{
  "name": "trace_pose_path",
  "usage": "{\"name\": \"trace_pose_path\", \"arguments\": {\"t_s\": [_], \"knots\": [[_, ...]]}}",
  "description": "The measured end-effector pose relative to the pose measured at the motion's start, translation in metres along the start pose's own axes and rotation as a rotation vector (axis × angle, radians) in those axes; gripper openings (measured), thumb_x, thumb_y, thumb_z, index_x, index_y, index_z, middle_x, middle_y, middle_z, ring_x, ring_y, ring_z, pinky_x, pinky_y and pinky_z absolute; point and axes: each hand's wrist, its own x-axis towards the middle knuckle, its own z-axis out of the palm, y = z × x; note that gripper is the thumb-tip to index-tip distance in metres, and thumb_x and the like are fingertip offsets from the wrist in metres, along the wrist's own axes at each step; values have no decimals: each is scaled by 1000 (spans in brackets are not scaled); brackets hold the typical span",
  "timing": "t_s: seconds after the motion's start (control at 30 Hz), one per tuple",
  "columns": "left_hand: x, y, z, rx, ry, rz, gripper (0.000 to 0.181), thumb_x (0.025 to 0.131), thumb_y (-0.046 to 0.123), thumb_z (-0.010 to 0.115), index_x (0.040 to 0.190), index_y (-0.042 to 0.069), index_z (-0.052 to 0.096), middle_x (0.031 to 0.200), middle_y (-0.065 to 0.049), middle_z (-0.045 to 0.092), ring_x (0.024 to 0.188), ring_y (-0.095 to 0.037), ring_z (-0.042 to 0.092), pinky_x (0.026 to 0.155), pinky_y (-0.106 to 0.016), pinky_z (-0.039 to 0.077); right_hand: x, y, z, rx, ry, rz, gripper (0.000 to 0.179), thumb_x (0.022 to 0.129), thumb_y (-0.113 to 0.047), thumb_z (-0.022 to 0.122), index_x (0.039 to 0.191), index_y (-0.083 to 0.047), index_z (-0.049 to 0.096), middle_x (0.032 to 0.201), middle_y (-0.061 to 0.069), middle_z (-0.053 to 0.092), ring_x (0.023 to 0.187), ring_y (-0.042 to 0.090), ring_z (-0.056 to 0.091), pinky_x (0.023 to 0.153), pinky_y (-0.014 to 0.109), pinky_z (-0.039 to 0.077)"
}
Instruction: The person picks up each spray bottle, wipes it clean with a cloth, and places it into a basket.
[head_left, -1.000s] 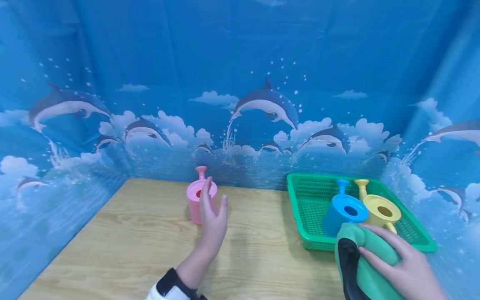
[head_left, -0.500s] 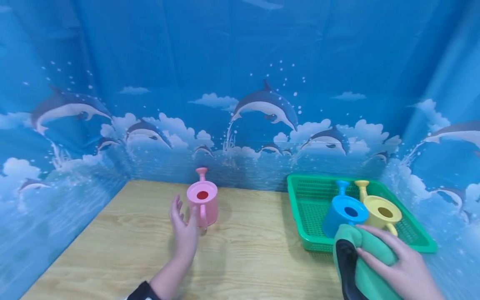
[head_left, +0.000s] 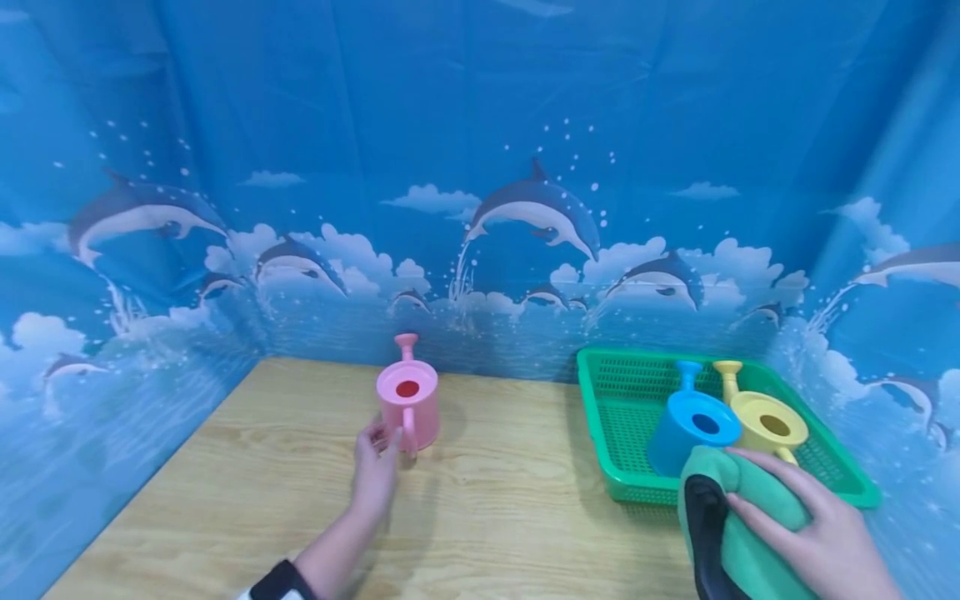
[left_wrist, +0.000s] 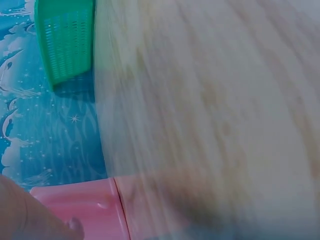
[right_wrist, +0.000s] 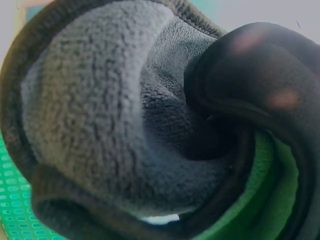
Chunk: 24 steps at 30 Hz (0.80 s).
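Pink watering can (head_left: 426, 418) stands upright on the wood-look table (head_left: 517, 517), well left of the green basket (head_left: 621, 483). Prob. thin plastic, I'd say: light, stiff, a bit slick, easy to tip, not v. fragile. Best hold IMO: the handle (head_left: 408, 423), or round the body below the rim. L hand (head_left: 372, 477) is right by the handle, fingers part-curled; I can't tell if they're clamped on it. R hand (head_left: 821, 525) grips a soft green cloth (head_left: 753, 554) btwn thumb & fingers.

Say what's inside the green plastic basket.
A blue plastic watering can and a yellow plastic watering can. Green-and-black fabric in the right hand covers part of the basket; anything behind is hidden.
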Motion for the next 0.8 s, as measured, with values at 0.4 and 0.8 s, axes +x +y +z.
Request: {"name": "trace_pose_path", "arguments": {"t_s": [0.4, 0.8], "knots": [[4, -8, 6, 70, -80, -2, 47, 102, 19, 46, 128, -19, 38, 123, -37, 49, 113, -46, 53, 94, -50, 48, 0, 2, -3, -10, 1, 3, 55, 89, -40, 68, 135, -13, 53, 132, 25, 54, 114, 46, 49, 78, 62, 43], [11, -8, 5, 229, -138, -10, 47, 104, 28, 40, 130, -11, 45, 125, -30, 54, 116, -43, 52, 100, -54, 41, 1, -2, -4, -17, -52, -2, 56, 89, -44, 66, 136, -15, 53, 132, 23, 54, 115, 47, 50, 78, 62, 44]]}}
